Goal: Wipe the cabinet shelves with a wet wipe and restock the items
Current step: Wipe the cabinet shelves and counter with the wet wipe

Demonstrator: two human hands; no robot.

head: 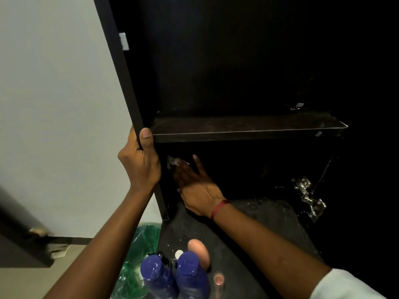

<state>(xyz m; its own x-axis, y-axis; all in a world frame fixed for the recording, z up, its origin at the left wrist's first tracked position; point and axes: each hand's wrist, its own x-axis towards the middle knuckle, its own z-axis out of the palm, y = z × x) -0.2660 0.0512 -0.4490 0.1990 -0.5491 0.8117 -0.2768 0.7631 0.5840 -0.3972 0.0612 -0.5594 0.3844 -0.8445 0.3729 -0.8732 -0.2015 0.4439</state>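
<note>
Open dark cabinet (248, 61); its interior is nearly black and the back wall is indistinct. One shelf (248, 127) spans the middle, dusty and bare except for a small unreadable object at its right rear. Speckled dark bench (259, 223) below. Left hand (140, 160) wraps the cabinet's left side panel, thumb in front. Right hand (194, 184), fingers spread flat, presses a white wet wipe (174, 161), mostly hidden, against the inner left wall under the shelf. Two blue bottles (174, 275), cut off by the lower edge, stand on the bench.
</note>
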